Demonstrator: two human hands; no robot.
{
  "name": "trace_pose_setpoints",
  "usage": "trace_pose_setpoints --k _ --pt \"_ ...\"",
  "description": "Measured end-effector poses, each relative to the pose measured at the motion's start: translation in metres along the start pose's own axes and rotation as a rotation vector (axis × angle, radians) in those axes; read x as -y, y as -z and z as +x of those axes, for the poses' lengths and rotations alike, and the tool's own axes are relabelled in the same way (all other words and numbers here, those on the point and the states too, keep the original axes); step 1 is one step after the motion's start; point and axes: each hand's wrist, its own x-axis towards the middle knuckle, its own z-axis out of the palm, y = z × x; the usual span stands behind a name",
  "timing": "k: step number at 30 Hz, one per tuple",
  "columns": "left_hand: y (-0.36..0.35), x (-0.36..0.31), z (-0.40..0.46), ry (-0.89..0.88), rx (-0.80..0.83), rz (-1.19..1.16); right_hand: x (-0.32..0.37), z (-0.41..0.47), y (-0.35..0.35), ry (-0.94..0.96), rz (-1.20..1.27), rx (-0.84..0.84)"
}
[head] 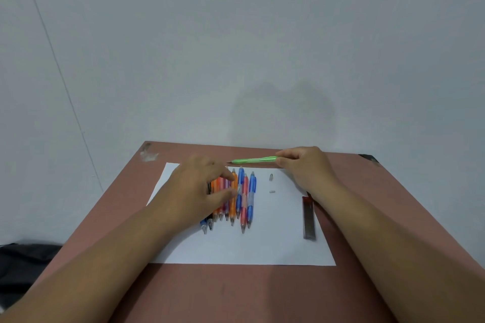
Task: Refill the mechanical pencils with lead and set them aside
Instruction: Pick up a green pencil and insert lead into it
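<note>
The step in hand seems to be the refill of one pencil. The right hand (301, 165) pinches the green pencil (254, 160) by one end, between thumb and curled fingers, and holds it level over the far edge of the paper (275, 244), with the tip toward the left. Two small parts (271, 183), probably its cap and eraser, lie on the paper just right of the pencil row (236, 196), so the green pencil looks opened. The left hand (202, 186) is over the left part of that row with fingers loosely spread, the thumb and forefinger apart; whether it touches a pencil cannot be told. The only container is the lead case (309, 217), dark and narrow, at the right side of the paper, well apart from the row. If it is open, and how much lead is inside, does not show. The next move probably calls for one thin lead from this case, taken gently because it breaks easily.
</note>
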Motion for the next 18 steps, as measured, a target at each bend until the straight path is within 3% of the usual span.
trace_pose_setpoints --k 8,18 --pt "-0.0020 0.0032 0.0003 -0.036 0.010 -0.010 -0.0043 0.0096 -0.0079 0.024 -0.189 0.179" --pt "-0.0019 0.0036 0.0009 -0.024 0.029 0.003 -0.0038 0.0095 -0.0019 0.019 -0.156 0.248"
